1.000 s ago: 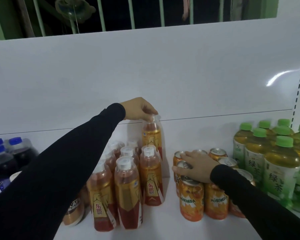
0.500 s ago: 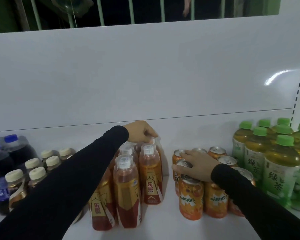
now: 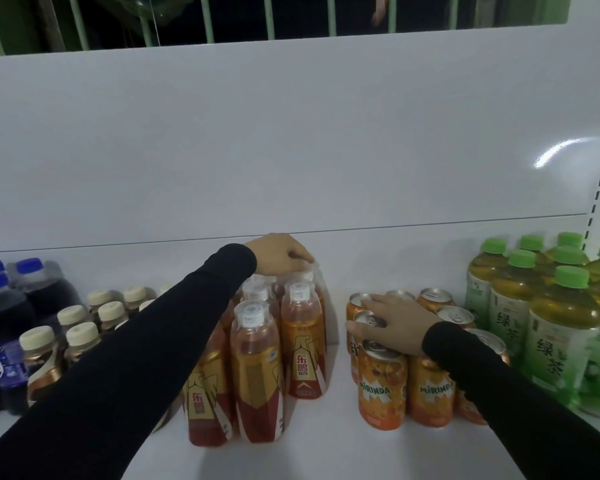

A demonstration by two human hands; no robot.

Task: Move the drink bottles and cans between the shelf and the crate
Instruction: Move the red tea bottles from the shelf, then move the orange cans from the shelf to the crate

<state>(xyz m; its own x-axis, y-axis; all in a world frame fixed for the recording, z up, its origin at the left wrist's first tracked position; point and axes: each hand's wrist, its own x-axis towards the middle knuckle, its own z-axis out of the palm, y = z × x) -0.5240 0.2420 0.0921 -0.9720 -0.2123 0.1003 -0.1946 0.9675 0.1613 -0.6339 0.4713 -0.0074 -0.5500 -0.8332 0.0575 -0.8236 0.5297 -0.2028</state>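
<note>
Two hands at work on the white shelf (image 3: 326, 455): left hand (image 3: 278, 253) curled over the cap of the rearmost energy-drink bottle (image 3: 317, 282), seating it behind its row; right hand (image 3: 394, 322) flat, fingers spread, steadying the Mirinda cans (image 3: 381, 386). Next, probably: letting go without toppling neighbours.

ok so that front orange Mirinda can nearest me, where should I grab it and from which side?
Grip the front Mirinda can round its upright body from the front and its open left side. The right hand rests flat over the tops, and another can presses against its right, so those ways look blocked.
</note>
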